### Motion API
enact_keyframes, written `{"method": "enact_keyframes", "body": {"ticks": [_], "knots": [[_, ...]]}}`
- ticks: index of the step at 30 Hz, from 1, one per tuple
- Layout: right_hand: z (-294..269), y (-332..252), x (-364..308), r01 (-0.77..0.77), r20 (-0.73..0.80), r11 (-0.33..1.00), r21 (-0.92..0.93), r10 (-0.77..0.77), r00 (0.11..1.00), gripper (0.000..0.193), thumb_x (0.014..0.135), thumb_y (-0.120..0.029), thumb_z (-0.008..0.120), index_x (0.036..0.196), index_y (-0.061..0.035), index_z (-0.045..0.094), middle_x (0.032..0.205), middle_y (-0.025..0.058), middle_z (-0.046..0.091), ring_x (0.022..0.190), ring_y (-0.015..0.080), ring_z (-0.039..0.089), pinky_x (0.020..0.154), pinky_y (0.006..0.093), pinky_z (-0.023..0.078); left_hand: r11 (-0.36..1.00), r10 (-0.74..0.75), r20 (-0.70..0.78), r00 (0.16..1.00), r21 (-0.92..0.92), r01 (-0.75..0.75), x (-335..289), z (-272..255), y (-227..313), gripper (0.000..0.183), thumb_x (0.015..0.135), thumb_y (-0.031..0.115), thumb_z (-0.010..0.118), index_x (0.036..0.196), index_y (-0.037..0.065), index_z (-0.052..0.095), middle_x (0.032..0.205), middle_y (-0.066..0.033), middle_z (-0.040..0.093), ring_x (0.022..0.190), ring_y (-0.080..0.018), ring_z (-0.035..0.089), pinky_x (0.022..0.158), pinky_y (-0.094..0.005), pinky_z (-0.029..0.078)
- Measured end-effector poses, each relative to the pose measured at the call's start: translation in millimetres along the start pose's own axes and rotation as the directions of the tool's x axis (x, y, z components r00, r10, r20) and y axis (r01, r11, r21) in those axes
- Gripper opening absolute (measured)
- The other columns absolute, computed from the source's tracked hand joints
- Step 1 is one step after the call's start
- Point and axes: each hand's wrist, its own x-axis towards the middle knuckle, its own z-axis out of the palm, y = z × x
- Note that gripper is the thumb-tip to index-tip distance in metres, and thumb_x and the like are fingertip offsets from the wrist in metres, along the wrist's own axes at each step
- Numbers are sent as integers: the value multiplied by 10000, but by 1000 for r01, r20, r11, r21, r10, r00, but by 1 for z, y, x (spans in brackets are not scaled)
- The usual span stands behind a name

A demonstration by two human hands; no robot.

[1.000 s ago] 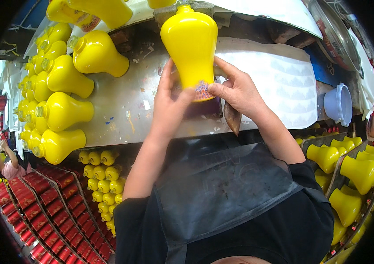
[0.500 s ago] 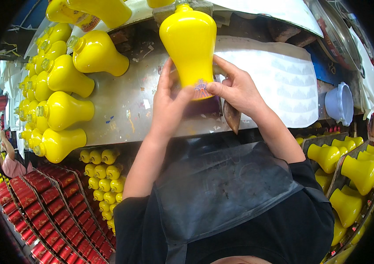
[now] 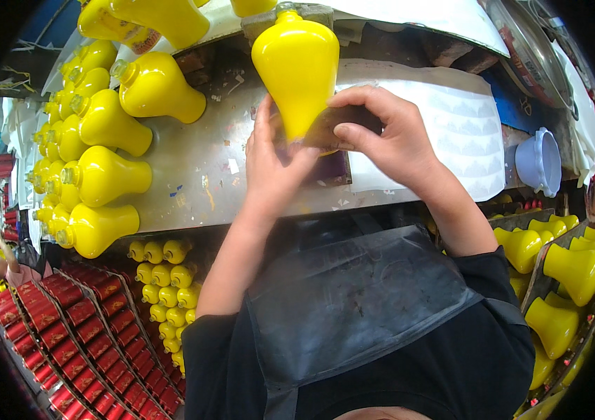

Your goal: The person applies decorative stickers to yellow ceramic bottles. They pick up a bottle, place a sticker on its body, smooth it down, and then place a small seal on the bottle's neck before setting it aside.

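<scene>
A glossy yellow bottle (image 3: 295,63) lies with its neck pointing away from me, the neck end on a greyish block (image 3: 325,15). My left hand (image 3: 273,161) is closed around the bottle's narrow lower end, thumb on top. In my right hand (image 3: 399,136), pinched between thumb and fingers, is a flat brown scraper-like piece (image 3: 332,129). It lies against the right side of the bottle's lower end and hides most of the patterned decal there. Beneath the bottle's base a dark purple block (image 3: 332,170) partly shows.
Several yellow bottles (image 3: 115,168) lie stacked along the metal table's left side. White decal sheets (image 3: 430,133) spread to the right, beside a pale blue bucket (image 3: 539,164). Racks of yellow bottles (image 3: 570,273) stand lower right, red boxes (image 3: 87,329) lower left. Another person (image 3: 24,269) is far left.
My right hand has turned and brought the brown piece up from below onto the bottle's lower end, covering the decal. My left hand keeps its hold; the bottle has shifted slightly left.
</scene>
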Motion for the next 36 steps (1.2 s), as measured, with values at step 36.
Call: {"method": "enact_keyframes", "body": {"ticks": [36], "knots": [[35,-17,-10,-467,-40,869,162,478,877,793,880,-386,780,1485,5,450,1191,208,673,745,150,694,655,264,549,696,377,-61,924,677,-239,-46,3,-22,685,801,191,724,1429,9,520,1475,-212,472,1412,-418,374,1180,-572,226]]}}
